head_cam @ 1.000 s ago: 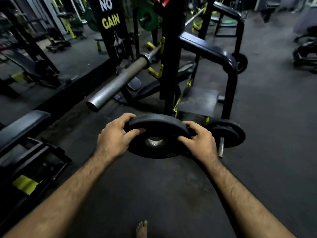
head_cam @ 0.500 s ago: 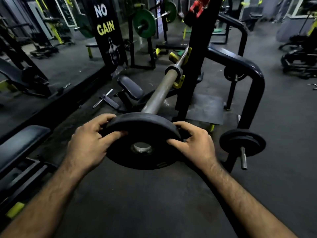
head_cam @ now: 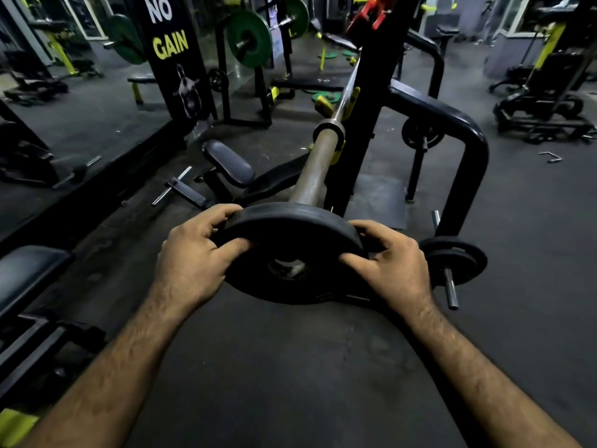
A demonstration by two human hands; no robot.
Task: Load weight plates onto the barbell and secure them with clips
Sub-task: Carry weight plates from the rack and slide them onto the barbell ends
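A black round weight plate [head_cam: 290, 234] is held in front of me by both hands, its centre hole facing me. My left hand [head_cam: 193, 257] grips its left rim and my right hand [head_cam: 391, 263] grips its right rim. The barbell's bare steel sleeve [head_cam: 315, 169] runs away from me, resting on the black rack upright [head_cam: 371, 108]; its near end is hidden behind the plate's top edge, roughly in line with the hole. Whether the plate is on the sleeve cannot be told. No clip is in view.
A rack peg with small black plates [head_cam: 452, 257] sticks out just right of my right hand. A curved black rack arm [head_cam: 465, 150] stands behind it. A padded bench [head_cam: 229, 163] lies left of the sleeve, another bench [head_cam: 29, 273] at the left edge. Green plates [head_cam: 248, 38] hang further back.
My view and the plate have swung to the left onto the sleeve's line. The sleeve end, seen free to the plate's left before, is now hidden behind the plate. Both hands keep their grip.
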